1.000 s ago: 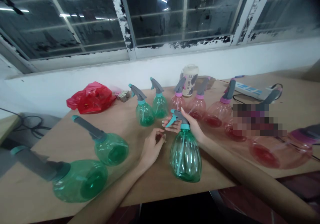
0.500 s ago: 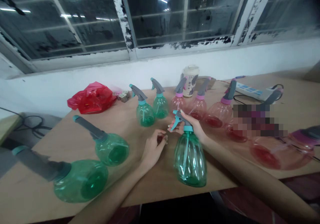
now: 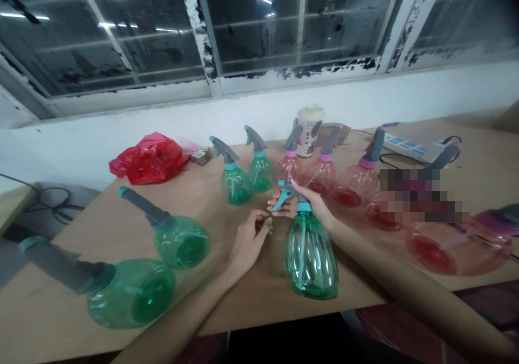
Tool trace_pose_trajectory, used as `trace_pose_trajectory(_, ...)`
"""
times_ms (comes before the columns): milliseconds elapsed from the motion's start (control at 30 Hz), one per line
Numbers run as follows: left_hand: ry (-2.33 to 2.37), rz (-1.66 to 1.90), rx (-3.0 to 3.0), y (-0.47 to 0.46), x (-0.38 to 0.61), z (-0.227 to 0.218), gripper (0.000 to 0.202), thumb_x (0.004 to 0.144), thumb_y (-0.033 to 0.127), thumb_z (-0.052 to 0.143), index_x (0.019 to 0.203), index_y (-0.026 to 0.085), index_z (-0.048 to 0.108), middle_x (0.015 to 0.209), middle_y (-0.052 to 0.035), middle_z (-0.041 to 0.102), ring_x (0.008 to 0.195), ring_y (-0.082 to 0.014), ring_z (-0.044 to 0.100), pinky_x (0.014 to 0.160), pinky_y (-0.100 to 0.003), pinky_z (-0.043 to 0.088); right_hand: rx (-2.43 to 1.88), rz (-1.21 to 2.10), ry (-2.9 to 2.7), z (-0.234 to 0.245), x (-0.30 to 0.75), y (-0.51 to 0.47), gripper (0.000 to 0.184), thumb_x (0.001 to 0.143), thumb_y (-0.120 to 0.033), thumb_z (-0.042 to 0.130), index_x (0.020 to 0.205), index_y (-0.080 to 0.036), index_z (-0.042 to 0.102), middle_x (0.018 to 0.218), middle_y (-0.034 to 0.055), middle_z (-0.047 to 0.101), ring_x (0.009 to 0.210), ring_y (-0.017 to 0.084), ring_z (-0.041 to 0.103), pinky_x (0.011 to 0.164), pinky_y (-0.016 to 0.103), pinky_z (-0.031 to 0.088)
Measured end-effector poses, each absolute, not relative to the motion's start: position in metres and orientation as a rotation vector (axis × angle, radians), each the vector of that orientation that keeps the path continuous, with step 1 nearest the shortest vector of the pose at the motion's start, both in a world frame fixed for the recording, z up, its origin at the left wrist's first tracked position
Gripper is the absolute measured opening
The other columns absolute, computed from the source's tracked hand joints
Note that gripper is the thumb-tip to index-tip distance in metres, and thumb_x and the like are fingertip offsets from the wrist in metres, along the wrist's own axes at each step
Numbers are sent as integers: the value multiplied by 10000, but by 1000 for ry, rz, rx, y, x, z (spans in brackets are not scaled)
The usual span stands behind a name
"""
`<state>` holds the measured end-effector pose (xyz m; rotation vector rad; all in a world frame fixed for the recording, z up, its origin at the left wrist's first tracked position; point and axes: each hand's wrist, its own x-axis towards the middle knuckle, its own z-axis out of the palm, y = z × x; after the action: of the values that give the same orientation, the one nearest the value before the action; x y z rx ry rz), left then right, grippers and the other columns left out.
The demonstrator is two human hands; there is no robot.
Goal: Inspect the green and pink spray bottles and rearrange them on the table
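My right hand (image 3: pixel 310 202) is wrapped round the grey and teal trigger head of a green spray bottle (image 3: pixel 310 256) that stands near the front edge of the wooden table (image 3: pixel 251 293). My left hand (image 3: pixel 248 239) hovers just left of the bottle's nozzle, palm up, fingers loosely curled and holding nothing. Two small green spray bottles (image 3: pixel 235 183) stand just behind my hands. Two more green ones (image 3: pixel 180 239) stand at the left.
A row of pink spray bottles (image 3: pixel 357 183) runs back right to front right. A red plastic bag (image 3: pixel 148 158) lies at the back left, a paper cup (image 3: pixel 308 128) and a power strip (image 3: pixel 409 147) at the back. A window wall lies behind.
The held bottle shifted slightly right and toward the front edge, then its head turned a little. My left hand stayed beside the nozzle.
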<state>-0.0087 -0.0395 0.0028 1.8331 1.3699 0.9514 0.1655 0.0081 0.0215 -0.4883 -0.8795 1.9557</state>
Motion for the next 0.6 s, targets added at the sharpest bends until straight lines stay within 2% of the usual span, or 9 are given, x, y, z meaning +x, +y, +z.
trace_pose_trajectory(200, 1385, 917, 1871, -38, -10, -1, 157, 894, 351, 460, 980, 229, 509, 824, 12, 662, 732, -156, 647, 742, -298, 470, -454, 1921, -894, 21, 166, 9, 302, 816, -461, 562, 849, -172, 645, 794, 69, 701, 889, 232, 670, 841, 408, 521)
trace_pose_trajectory(367, 1413, 868, 1904, -40, -9, 2, 219, 923, 399, 397, 947, 228, 531, 787, 16, 659, 766, -163, 652, 767, -302, 461, -447, 1932, -898, 21, 167, 9, 300, 815, -455, 565, 889, -175, 644, 817, 68, 701, 895, 228, 667, 844, 410, 519)
trace_pose_trajectory(600, 1477, 776, 2063, -46, -8, 7, 177, 909, 370, 428, 964, 233, 525, 877, -7, 659, 824, -188, 635, 768, -320, 462, -459, 1930, -893, 25, 168, 7, 299, 815, -447, 566, 875, -164, 642, 778, 63, 697, 848, 221, 673, 800, 393, 530)
